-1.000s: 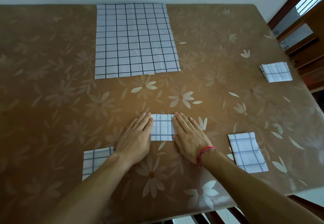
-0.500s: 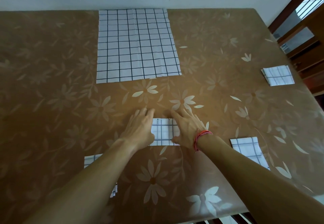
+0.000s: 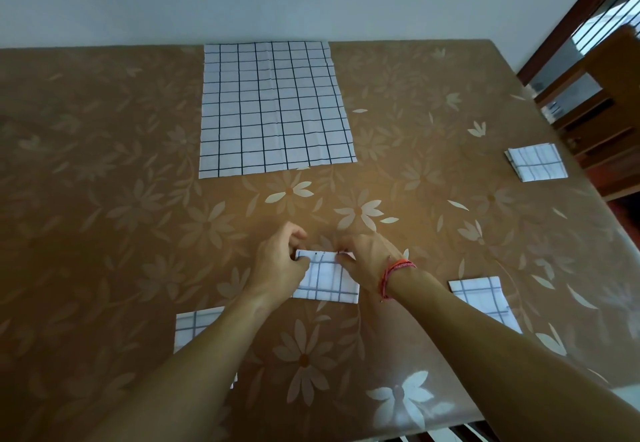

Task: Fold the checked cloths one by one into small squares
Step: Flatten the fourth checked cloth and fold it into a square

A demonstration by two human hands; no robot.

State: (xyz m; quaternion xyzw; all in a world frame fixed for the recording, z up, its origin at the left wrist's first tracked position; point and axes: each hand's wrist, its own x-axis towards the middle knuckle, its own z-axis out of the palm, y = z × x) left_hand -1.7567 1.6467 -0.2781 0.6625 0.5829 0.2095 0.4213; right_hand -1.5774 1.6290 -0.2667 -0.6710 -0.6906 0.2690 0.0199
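a small folded checked cloth (image 3: 327,280) lies on the table (image 3: 104,182) towards the near edge, right in front of the person and between the two hands. the left hand (image 3: 278,266) has its fingers curled and pinches the far left corner of that cloth. the right hand (image 3: 367,259) pinches the far right corner in the same way, and the far edge looks slightly lifted off the table. a red thread bracelet (image 3: 396,270) sits on the right wrist. well beyond the hands, near the far edge of the table by the wall, a large checked cloth (image 3: 273,105) lies spread flat and unfolded. three already folded pieces lie around. the far right square (image 3: 536,162) is near the table's right edge, and the near right square (image 3: 483,298) is just beside the right forearm. the near left square (image 3: 192,327) is partly hidden under the left forearm. the table wears a brown cover printed with pale flowers. a wooden chair (image 3: 595,95) stands past the right corner.
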